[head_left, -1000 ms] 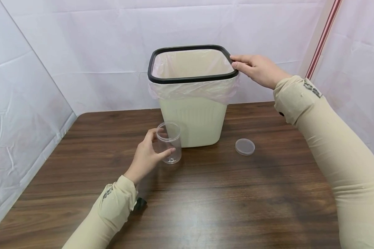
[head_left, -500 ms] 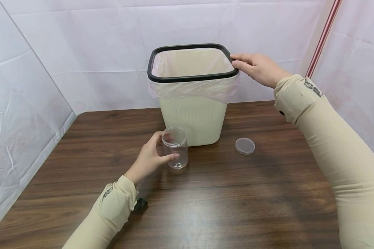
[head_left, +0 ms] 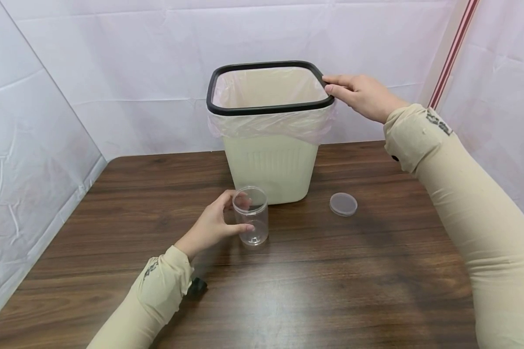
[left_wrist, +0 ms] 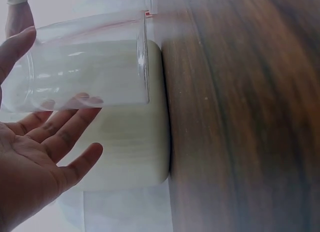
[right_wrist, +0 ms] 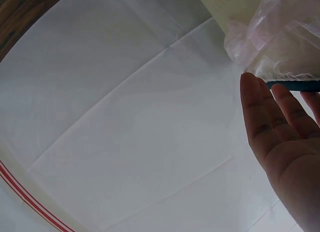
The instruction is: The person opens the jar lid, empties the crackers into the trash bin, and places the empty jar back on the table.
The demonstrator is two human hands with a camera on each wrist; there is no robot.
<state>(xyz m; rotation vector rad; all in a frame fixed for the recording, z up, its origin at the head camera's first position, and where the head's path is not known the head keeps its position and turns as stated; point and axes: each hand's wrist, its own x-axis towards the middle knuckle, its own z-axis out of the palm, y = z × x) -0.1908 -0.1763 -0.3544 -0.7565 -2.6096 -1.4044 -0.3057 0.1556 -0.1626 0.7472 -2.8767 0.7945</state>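
My left hand [head_left: 210, 227] holds a clear plastic jar [head_left: 256, 220] by its side, thumb on the near side and fingertips on the far side. The jar is upright, its mouth uncovered and nothing visible inside. In the left wrist view, a small gap shows between the jar's base [left_wrist: 144, 67] and the table. Behind the jar stands a cream trash bin [head_left: 279, 167] with a black rim [head_left: 270, 110] and a thin pinkish bag [head_left: 284, 125] folded over its edge. My right hand [head_left: 368, 98] rests with nearly straight fingers on the rim's right side.
A round translucent lid [head_left: 343, 204] lies on the brown wooden table [head_left: 332, 291], right of the bin. A small black object [head_left: 197, 287] shows beside my left cuff. White cloth walls [head_left: 157, 72] enclose the back and both sides.
My left hand has brought the jar a little to the right and toward me, away from the bin's left front. The right hand stays on the rim.
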